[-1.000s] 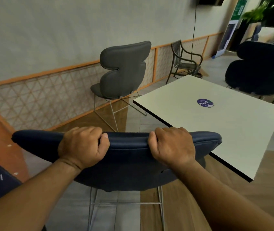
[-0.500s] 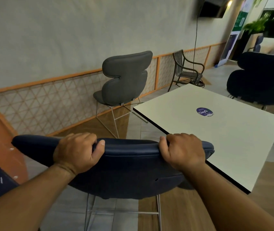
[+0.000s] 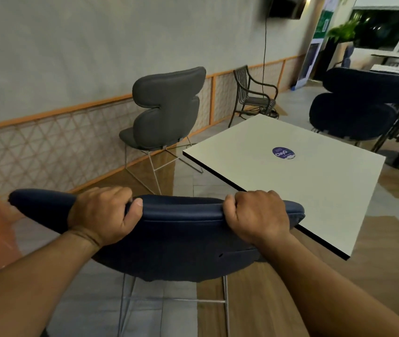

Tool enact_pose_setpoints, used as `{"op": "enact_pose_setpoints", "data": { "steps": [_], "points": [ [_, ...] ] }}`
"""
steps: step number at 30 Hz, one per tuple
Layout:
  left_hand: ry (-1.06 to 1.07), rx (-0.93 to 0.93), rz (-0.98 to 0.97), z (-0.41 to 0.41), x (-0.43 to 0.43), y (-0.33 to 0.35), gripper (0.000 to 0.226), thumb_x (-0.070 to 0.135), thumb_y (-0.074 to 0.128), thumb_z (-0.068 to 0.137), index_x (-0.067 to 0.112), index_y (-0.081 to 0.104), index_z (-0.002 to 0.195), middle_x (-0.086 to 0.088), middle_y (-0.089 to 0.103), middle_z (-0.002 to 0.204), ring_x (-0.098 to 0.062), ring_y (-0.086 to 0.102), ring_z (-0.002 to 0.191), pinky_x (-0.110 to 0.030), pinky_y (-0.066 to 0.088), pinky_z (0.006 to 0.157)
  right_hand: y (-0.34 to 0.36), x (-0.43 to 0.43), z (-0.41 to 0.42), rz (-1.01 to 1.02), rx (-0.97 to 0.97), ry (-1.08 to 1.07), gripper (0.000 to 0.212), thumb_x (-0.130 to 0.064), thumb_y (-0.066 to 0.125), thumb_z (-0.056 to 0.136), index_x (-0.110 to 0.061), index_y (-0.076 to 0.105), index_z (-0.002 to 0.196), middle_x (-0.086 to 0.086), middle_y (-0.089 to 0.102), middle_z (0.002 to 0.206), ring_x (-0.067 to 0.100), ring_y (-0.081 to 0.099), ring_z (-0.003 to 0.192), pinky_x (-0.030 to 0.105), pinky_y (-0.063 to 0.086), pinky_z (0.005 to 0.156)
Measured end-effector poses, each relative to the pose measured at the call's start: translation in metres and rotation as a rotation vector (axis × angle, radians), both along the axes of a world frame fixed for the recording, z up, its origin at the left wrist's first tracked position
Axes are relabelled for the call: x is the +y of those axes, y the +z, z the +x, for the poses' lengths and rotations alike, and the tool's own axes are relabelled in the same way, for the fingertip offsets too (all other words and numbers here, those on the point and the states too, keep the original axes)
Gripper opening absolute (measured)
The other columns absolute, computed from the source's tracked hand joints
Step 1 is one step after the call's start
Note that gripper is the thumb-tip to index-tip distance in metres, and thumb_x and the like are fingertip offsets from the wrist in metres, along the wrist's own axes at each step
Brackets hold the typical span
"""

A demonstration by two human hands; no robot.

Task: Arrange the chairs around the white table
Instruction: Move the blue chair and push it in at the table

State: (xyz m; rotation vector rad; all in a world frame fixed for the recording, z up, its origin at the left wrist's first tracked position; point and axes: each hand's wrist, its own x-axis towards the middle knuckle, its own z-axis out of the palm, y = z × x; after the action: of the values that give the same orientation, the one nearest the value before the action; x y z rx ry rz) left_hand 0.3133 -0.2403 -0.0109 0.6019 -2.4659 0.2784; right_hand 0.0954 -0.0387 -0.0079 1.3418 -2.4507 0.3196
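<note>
Left hand point(image 3: 101, 215) and right hand point(image 3: 258, 215) are gripping the navy chair point(image 3: 181, 242) by its backrest. Recommended: squaring it to the white table point(image 3: 315, 190) at two o'clock.

Hands: two, left hand point(image 3: 101, 217), right hand point(image 3: 259, 217)
Navy chairs: two, near chair point(image 3: 181, 242), far chair point(image 3: 354, 113)
Grey chair point(image 3: 166, 110): one
Metal chair point(image 3: 252, 93): one
White surface point(image 3: 315, 186): one
Sticker point(image 3: 283, 153): one
</note>
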Motion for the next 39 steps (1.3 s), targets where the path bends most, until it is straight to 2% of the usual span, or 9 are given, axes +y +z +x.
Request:
{"op": "enact_pose_setpoints", "data": {
  "steps": [7, 13, 20, 25, 30, 34, 39],
  "points": [
    [-0.053, 0.012, -0.018, 0.011, -0.016, -0.003, 0.041, 0.039, 0.038, 0.087, 0.015, 0.050, 0.055, -0.002, 0.051, 0.051, -0.027, 0.050, 0.044, -0.026, 0.024, 0.053, 0.000, -0.001, 0.022, 0.021, -0.007, -0.036, 0.051, -0.049, 0.008, 0.088, -0.027, 0.040, 0.055, -0.004, 0.043, 0.051, 0.010, 0.039, 0.047, 0.034, 0.040, 0.069],
    [-0.098, 0.017, -0.015, 0.023, -0.027, -0.002, 0.042, 0.039, 0.036, 0.086, 0.013, 0.051, 0.056, -0.003, 0.052, 0.052, -0.029, 0.051, 0.045, -0.027, 0.025, 0.054, 0.004, -0.002, 0.044, 0.051, -0.025, -0.045, 0.056, -0.049, 0.005, 0.087, -0.026, 0.048, 0.059, -0.002, 0.051, 0.057, 0.016, 0.044, 0.051, 0.037, 0.044, 0.073],
    [-0.133, 0.034, -0.001, 0.031, -0.041, 0.002, 0.041, 0.040, 0.037, 0.086, 0.014, 0.052, 0.058, -0.003, 0.053, 0.054, -0.029, 0.052, 0.046, -0.027, 0.025, 0.054, 0.008, -0.006, 0.062, 0.050, -0.002, -0.041, 0.053, -0.049, 0.008, 0.086, -0.023, 0.044, 0.059, 0.003, 0.058, 0.062, 0.024, 0.049, 0.055, 0.038, 0.042, 0.071],
    [-0.112, 0.073, 0.027, 0.030, -0.038, -0.001, 0.044, 0.041, 0.037, 0.087, 0.014, 0.053, 0.057, -0.003, 0.055, 0.054, -0.028, 0.053, 0.048, -0.027, 0.025, 0.054, 0.004, -0.005, 0.059, 0.047, 0.023, -0.053, 0.053, -0.050, 0.009, 0.087, -0.024, 0.043, 0.056, -0.002, 0.050, 0.056, 0.019, 0.039, 0.050, 0.034, 0.030, 0.064],
    [-0.125, 0.107, 0.041, 0.033, -0.041, -0.003, 0.045, 0.040, 0.038, 0.087, 0.013, 0.054, 0.056, -0.003, 0.054, 0.052, -0.028, 0.053, 0.047, -0.029, 0.031, 0.051, 0.000, -0.006, 0.064, 0.049, 0.042, -0.093, 0.054, -0.048, 0.010, 0.088, -0.025, 0.049, 0.058, -0.003, 0.050, 0.055, 0.017, 0.036, 0.050, 0.034, 0.032, 0.065],
    [-0.156, 0.170, 0.007, 0.032, -0.046, -0.006, 0.043, 0.035, 0.040, 0.088, 0.012, 0.053, 0.055, -0.005, 0.053, 0.050, -0.028, 0.052, 0.045, -0.028, 0.030, 0.050, 0.002, -0.008, 0.066, 0.061, 0.018, -0.102, 0.054, -0.049, 0.007, 0.088, -0.026, 0.045, 0.057, -0.004, 0.046, 0.052, 0.014, 0.035, 0.047, 0.033, 0.032, 0.066],
    [-0.184, 0.169, 0.013, 0.031, -0.061, -0.006, 0.042, 0.034, 0.041, 0.088, 0.011, 0.055, 0.057, -0.007, 0.055, 0.052, -0.028, 0.052, 0.047, -0.028, 0.025, 0.053, 0.005, -0.014, 0.076, 0.097, 0.042, -0.119, 0.054, -0.051, 0.001, 0.088, -0.027, 0.037, 0.055, -0.005, 0.044, 0.052, 0.008, 0.030, 0.044, 0.031, 0.026, 0.060]
  ]
}}
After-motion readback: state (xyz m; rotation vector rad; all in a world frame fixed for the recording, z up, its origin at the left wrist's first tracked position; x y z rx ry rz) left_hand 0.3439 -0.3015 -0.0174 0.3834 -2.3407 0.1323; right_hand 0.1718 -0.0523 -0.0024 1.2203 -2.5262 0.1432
